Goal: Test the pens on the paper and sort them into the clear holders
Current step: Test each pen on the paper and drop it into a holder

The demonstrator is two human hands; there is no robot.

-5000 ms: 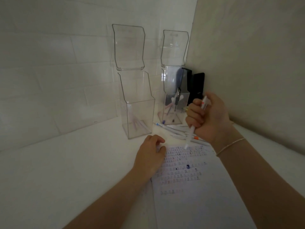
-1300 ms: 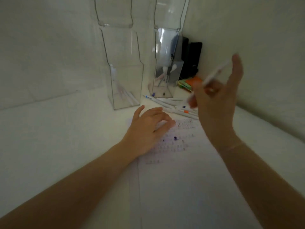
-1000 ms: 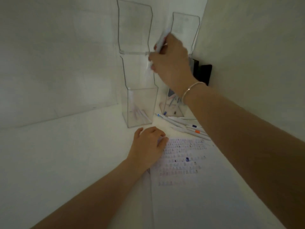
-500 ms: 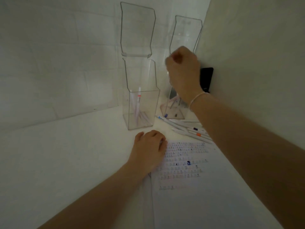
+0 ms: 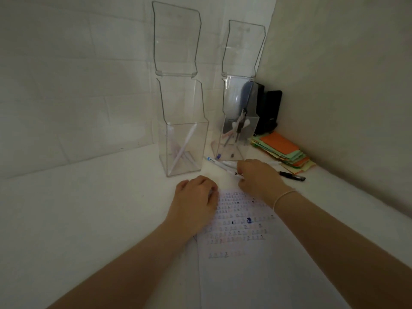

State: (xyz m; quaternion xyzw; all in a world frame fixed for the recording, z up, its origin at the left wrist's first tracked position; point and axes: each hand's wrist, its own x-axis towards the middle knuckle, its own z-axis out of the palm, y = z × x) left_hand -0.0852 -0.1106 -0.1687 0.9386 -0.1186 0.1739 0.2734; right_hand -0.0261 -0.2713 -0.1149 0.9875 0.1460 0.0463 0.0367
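A sheet of paper (image 5: 245, 275) covered with rows of small ink marks lies on the white table. My left hand (image 5: 194, 206) rests on its top left corner with the fingers loosely bent. My right hand (image 5: 258, 179) is down on the loose pens (image 5: 217, 163) beyond the paper, its fingers curled round a white pen (image 5: 233, 172). Two tall clear holders stand behind. The left holder (image 5: 200, 134) has a few white pens (image 5: 185, 146) leaning in it. Several pens (image 5: 238, 128) stand in the right holder (image 5: 254, 130).
A black marker (image 5: 292, 175) lies to the right of my right hand. A stack of orange and green paper notes (image 5: 281, 148) sits by the right wall, with black objects (image 5: 268, 112) in the corner behind it. Walls close in the back and right.
My right hand dropped its pen into the left holder, passed in front of the right holder, then came down onto the loose pens. My left hand stayed on the paper.
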